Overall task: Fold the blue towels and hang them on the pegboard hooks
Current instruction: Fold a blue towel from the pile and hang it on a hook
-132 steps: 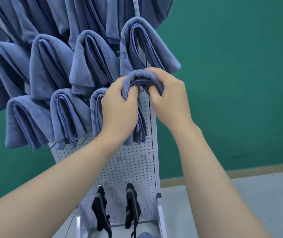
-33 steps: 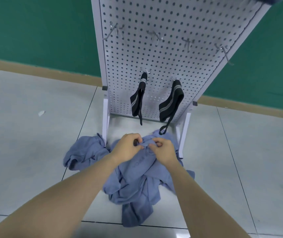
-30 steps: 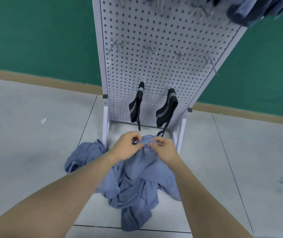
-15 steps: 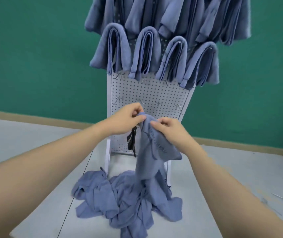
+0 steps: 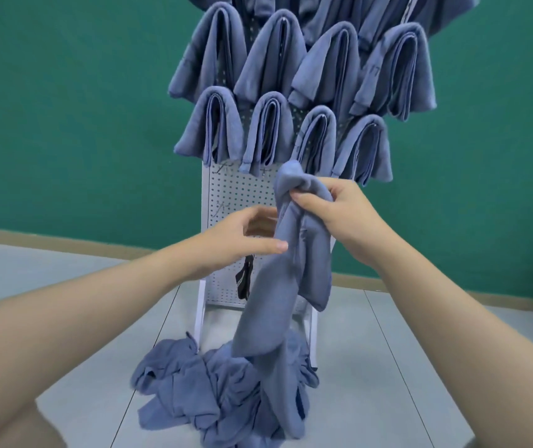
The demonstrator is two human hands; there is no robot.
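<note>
A blue towel [image 5: 278, 295] hangs unfolded in front of the white pegboard [image 5: 242, 195]. My right hand [image 5: 339, 211] grips its bunched top corner at chest height. My left hand [image 5: 245, 234] is lower and to the left, thumb and fingers spread against the towel's left edge, and I cannot tell whether it pinches the cloth. The towel's lower end reaches down to a heap of loose blue towels [image 5: 207, 386] on the floor at the pegboard's foot. Several folded blue towels [image 5: 271, 134] hang on hooks across the upper pegboard.
Bare hooks [image 5: 223, 206] stick out of the board below the hung rows. A black strap [image 5: 245, 276] dangles low on the board, partly behind the towel. A green wall stands behind; grey floor tiles spread to both sides.
The towel has been lifted higher off the heap. My right hand rose with its top corner, while my left hand let go of the top and slid down along the left edge.
</note>
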